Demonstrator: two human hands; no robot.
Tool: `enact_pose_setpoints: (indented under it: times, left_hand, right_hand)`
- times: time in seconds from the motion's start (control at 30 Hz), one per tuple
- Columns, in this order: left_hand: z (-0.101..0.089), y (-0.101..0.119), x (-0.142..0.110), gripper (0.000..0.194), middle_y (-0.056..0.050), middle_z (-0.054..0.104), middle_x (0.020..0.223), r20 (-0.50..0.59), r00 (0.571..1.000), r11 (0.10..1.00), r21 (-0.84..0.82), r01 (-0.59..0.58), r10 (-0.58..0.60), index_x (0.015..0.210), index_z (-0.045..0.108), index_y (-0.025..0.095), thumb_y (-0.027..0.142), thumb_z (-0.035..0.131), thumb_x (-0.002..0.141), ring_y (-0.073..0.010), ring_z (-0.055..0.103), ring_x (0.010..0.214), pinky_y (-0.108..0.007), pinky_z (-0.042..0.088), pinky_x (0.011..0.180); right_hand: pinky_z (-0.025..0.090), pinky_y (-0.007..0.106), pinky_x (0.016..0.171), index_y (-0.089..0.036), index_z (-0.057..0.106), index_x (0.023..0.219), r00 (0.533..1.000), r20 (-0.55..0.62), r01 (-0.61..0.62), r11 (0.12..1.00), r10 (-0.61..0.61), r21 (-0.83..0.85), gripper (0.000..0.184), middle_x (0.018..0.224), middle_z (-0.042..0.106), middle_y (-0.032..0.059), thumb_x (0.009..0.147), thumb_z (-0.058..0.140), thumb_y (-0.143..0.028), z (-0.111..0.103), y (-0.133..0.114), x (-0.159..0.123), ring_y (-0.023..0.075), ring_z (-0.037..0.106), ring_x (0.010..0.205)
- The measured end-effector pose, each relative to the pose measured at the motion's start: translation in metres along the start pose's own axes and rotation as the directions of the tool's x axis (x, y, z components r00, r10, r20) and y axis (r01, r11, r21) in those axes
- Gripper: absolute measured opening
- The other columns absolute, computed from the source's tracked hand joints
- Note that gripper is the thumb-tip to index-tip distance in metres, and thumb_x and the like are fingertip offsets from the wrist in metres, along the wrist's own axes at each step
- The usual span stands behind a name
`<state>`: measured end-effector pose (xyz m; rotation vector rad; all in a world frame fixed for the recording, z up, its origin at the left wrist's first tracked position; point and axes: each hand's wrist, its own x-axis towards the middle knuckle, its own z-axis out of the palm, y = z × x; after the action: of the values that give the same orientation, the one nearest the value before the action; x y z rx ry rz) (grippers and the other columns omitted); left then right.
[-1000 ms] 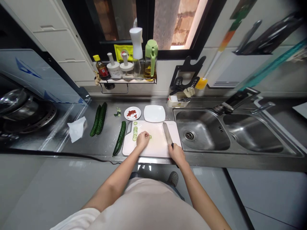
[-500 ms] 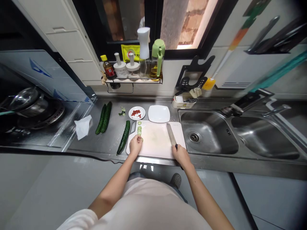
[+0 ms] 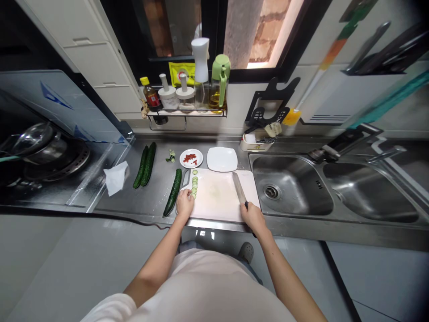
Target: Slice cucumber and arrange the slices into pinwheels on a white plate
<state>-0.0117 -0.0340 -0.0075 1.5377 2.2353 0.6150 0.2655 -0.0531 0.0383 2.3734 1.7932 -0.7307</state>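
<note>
A white cutting board [image 3: 221, 199] lies on the steel counter in front of me. A row of thin cucumber slices [image 3: 194, 182] runs down its left side. My left hand [image 3: 185, 204] rests on the board's left edge at the near end of that row, fingers curled and touching the lowest slices. My right hand [image 3: 254, 218] grips the handle of a kitchen knife [image 3: 239, 189], whose blade lies flat on the board's right side. A whole cucumber [image 3: 173, 197] lies just left of the board.
Two more cucumbers [image 3: 145, 164] lie further left, beside a crumpled tissue [image 3: 115, 177]. Behind the board are a small dish of red chopped bits [image 3: 191, 158], an empty white plate [image 3: 221, 159] and cucumber scraps [image 3: 171, 156]. A double sink [image 3: 321, 190] is on the right; a wok [image 3: 36, 150] on the left.
My left hand slid from the board's middle to its left edge, pushing slices into the row. The knife hand stayed put. My view shifted slightly.
</note>
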Motion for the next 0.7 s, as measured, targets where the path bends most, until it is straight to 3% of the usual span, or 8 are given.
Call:
enact_pose_setpoints:
  times: [0.13,0.27,0.5,0.7]
  left_hand:
    - [-0.003,0.007,0.011,0.022,-0.007,0.064,0.099,-0.029,0.999,0.999,-0.035,-0.032,0.031,0.1,0.064,0.021,0.019,0.052,0.081,-0.0193,0.059,0.089,-0.027,0.042,0.081]
    - [-0.007,0.019,0.039,0.025,-0.007,0.064,0.097,-0.045,0.999,1.0,-0.02,-0.011,0.01,0.105,0.064,0.021,0.023,0.053,0.082,-0.0198,0.06,0.092,-0.027,0.043,0.082]
    - [-0.007,0.036,0.089,0.035,-0.011,0.064,0.107,0.008,0.999,0.998,0.057,-0.033,0.032,0.116,0.062,0.02,0.027,0.053,0.084,-0.0238,0.059,0.102,-0.031,0.043,0.085]
    - [-0.001,0.043,0.107,0.034,-0.013,0.062,0.116,0.08,0.996,0.989,0.137,-0.054,0.043,0.116,0.064,0.022,0.028,0.052,0.084,-0.0263,0.058,0.106,-0.033,0.044,0.084]
  right_hand:
    - [0.042,0.029,0.08,-0.01,0.062,0.109,1.0,0.017,-0.005,1.0,0.005,0.006,0.046,0.104,0.068,0.0196,0.096,0.032,-0.042,-0.003,-0.001,-0.001,0.0245,0.063,0.1]
    - [0.042,0.03,0.078,-0.01,0.062,0.108,1.0,0.02,-0.01,1.0,0.01,0.006,0.046,0.104,0.068,0.0197,0.096,0.031,-0.041,-0.005,-0.002,-0.002,0.0258,0.063,0.099]
    - [0.042,0.029,0.078,-0.01,0.062,0.108,1.0,0.015,-0.012,1.0,0.012,-0.002,0.045,0.104,0.068,0.0194,0.096,0.031,-0.042,-0.002,-0.001,0.0,0.0255,0.064,0.099]
    - [0.042,0.029,0.079,-0.011,0.062,0.109,1.0,0.019,-0.016,1.0,0.016,-0.011,0.045,0.105,0.068,0.0198,0.097,0.032,-0.042,-0.002,-0.001,0.0,0.0251,0.064,0.1]
